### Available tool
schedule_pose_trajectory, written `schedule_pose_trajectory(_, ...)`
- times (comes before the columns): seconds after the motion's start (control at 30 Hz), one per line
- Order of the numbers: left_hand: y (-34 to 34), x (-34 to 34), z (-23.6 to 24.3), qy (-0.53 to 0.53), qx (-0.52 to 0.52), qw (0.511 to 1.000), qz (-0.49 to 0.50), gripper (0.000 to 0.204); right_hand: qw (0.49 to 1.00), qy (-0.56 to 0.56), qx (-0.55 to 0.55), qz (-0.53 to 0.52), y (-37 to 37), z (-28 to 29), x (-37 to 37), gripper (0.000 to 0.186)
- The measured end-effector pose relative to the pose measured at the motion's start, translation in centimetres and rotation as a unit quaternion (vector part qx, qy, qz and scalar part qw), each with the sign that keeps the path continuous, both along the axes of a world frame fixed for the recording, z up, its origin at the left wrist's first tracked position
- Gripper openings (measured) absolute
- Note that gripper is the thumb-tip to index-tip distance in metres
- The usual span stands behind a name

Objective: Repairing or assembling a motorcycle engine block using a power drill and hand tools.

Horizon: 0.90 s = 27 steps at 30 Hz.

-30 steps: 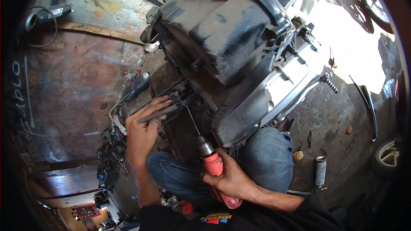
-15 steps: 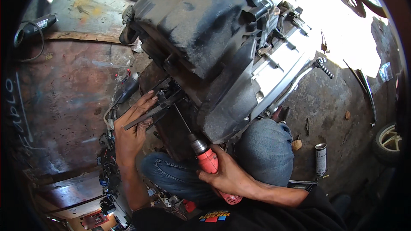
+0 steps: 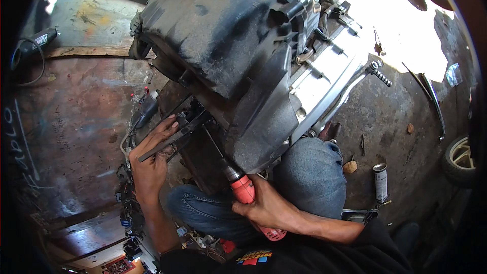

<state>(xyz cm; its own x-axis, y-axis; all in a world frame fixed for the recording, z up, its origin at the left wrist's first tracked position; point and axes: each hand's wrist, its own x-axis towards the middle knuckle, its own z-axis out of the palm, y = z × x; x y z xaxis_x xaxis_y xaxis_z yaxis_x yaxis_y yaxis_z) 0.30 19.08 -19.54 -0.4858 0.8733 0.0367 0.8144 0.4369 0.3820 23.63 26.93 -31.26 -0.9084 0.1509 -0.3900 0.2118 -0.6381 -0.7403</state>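
A red power drill [image 3: 243, 190] is gripped in my right hand [image 3: 269, 205], its fingers wrapped around the body. From its chuck a long thin bit [image 3: 213, 141] points up and left, its tip close against a dark metal bracket [image 3: 175, 137]. My left hand [image 3: 152, 160] is closed around that bracket, thumb underneath and fingertips along its far side. Just beyond stands a partly dismantled motor scooter with a dusty black plastic housing [image 3: 223, 35] and a silver engine casing [image 3: 324, 91]. Whether the bit has entered the metal is too small to tell.
A spray can [image 3: 380, 182] stands on the floor to the right, with a small wheel [image 3: 460, 160] beyond it. A dark cylindrical tool [image 3: 146, 106] lies past my left hand. Wooden boards [image 3: 86, 132] cover the left side. Loose parts [image 3: 208, 243] lie near my legs.
The scooter and bracket have shifted slightly left in the view. Both hands keep their grips, and the drill still points at the bracket.
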Motion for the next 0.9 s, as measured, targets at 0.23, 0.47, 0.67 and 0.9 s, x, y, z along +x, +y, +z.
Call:
schedule_pose_trajectory(0.23, 0.2, 0.0, 0.2, 0.052, -0.051, 0.997, -0.011, 0.032, 0.998, 0.024, 0.054, 0.011, -1.2, 0.4, 0.8, 0.06)
schedule_pose_trajectory(0.47, -0.2, 0.0, 0.4, 0.013, -0.037, 0.999, 0.009, 0.031, 0.996, -0.002, 0.025, 0.081, 1.4, 0.9, 1.9, 0.069)
schedule_pose_trajectory(0.67, 0.8, 1.1, 0.8, -0.059, -0.038, 0.994, 0.086, 0.029, 0.999, -0.022, 0.023, 0.028, 1.1, 0.9, 1.2, 0.06)
schedule_pose_trajectory(0.9, 0.6, 0.8, 0.7, -0.085, -0.038, 0.993, 0.08, 0.035, 0.998, -0.016, 0.032, 0.044, 0.6, 0.6, 0.6, 0.064)
